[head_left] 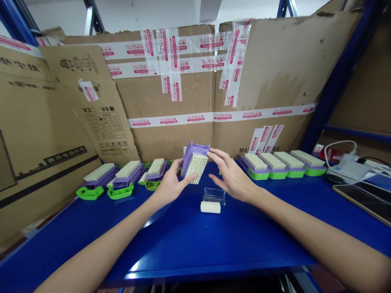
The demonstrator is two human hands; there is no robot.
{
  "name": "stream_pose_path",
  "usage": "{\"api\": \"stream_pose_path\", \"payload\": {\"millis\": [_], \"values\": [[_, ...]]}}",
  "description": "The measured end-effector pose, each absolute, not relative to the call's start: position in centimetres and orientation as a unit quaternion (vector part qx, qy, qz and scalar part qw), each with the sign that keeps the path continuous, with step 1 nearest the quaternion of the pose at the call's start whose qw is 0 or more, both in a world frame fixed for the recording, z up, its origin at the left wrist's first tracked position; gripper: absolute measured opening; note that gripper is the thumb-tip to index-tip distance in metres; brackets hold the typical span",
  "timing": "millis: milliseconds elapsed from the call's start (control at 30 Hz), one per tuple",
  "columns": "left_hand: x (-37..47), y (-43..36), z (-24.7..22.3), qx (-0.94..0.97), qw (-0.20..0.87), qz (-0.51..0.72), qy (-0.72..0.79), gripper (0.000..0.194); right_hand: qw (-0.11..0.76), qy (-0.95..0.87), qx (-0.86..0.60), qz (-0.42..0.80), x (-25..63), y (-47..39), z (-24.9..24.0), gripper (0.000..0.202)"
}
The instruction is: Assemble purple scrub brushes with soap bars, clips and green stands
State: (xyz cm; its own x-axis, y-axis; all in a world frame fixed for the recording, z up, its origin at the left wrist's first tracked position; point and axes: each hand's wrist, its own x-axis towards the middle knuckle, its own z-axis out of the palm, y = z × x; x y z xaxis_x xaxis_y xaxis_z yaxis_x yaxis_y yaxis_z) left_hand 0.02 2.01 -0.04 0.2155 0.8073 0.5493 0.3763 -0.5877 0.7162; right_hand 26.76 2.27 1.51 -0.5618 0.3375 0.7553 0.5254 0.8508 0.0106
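A purple brush (197, 167) with cream bristles is held tilted above the blue table, its bristles facing me. My left hand (172, 181) grips its left side, the thumb lying over the lower bristles. At the brush's upper right corner, the fingertips of my right hand (230, 175) touch the purple edge; its thumb is apart from the fingers. Below the hands lie a clear plastic case (214, 196) and, just in front of it, a cream roller (210, 207).
Several purple and green brushes (126, 173) sit at the left, and another row of brushes (287, 165) at the right. Cardboard walls (171, 138) close off the back. A phone (363, 199), white cables and a plug lie at the far right.
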Motion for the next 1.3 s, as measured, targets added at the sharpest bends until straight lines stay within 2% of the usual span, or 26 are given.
{"api": "stream_pose_path", "payload": {"millis": [267,567,933,1300], "values": [[-0.3,2.3,-0.3,0.761,0.202,0.474,0.394,0.06,0.397,-0.876,-0.25,-0.11,26.7,2.2,1.4,0.079],[0.0,2.4,-0.1,0.751,0.242,0.484,0.38,0.052,0.394,-0.879,-0.25,-0.101,26.8,2.2,1.4,0.08],[-0.2,2.4,-1.0,0.763,0.229,0.462,0.389,0.057,0.393,-0.887,-0.219,-0.102,26.7,1.5,1.8,0.064],[-0.9,3.1,-1.7,0.785,0.171,0.44,0.4,0.067,0.341,-0.907,-0.22,-0.115,26.4,1.3,1.6,0.044]]}}
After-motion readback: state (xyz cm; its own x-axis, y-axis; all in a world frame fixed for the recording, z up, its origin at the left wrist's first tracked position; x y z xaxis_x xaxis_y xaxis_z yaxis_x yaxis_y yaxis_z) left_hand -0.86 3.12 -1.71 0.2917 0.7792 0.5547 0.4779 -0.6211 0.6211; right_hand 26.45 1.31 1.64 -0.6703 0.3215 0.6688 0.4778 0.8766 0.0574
